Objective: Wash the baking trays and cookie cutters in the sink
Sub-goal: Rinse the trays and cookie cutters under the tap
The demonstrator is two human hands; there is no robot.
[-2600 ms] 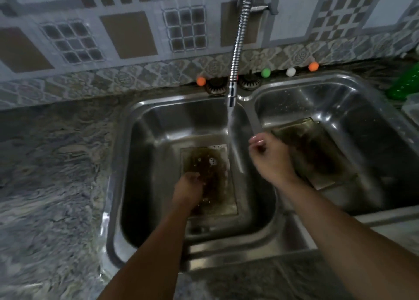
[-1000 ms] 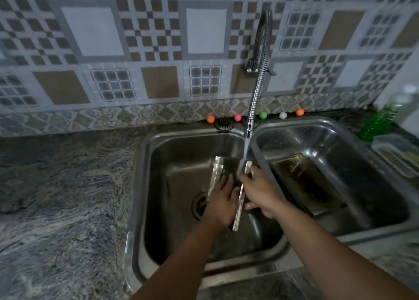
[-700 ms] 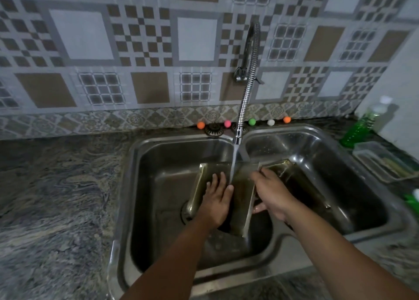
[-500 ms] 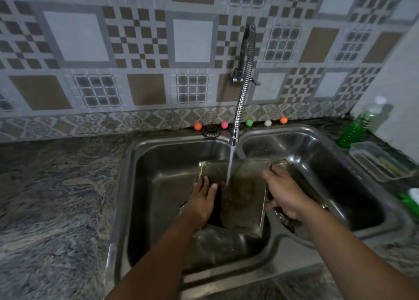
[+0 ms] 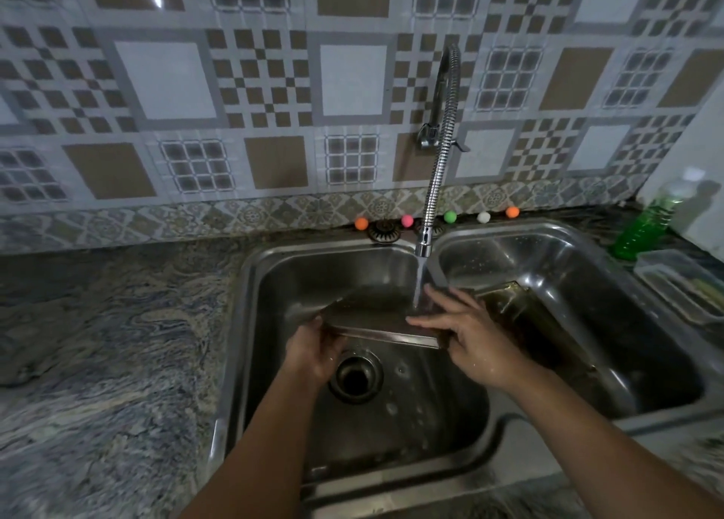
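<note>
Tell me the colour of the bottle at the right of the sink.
Green, with a pale cap: the bottle shows best in the head view.

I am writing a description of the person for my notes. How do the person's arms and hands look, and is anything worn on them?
Both forearms are bare up to the bottom edge of the picture: no sleeves, gloves, watch or bracelet show. No ring can be seen on the left hand or the right hand. The right hand looks wet, with small shiny drops on its back. The nails are too blurred to judge.
</note>
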